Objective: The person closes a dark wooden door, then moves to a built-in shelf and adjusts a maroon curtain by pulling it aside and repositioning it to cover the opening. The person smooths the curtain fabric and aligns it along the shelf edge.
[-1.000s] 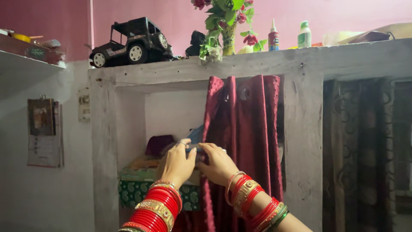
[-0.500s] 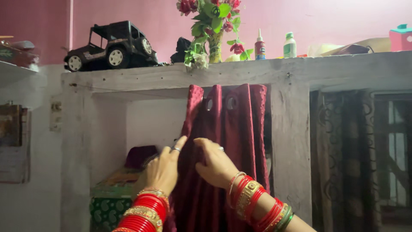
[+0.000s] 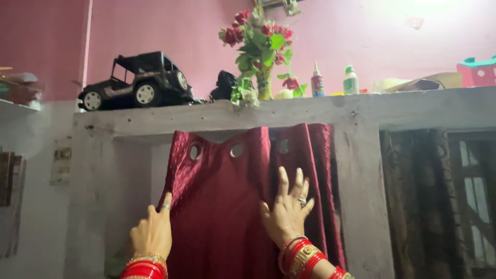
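Under the concrete shelf we pinch the maroon curtain by its left edge with our left hand, while our right hand lies flat, fingers spread, smoothing it across the alcove.

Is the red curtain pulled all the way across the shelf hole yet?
Mostly. The red curtain already covers most of the opening. The left hand grips its left edge, and the right hand lies flat on the cloth. A narrow gap remains beside the left wall.
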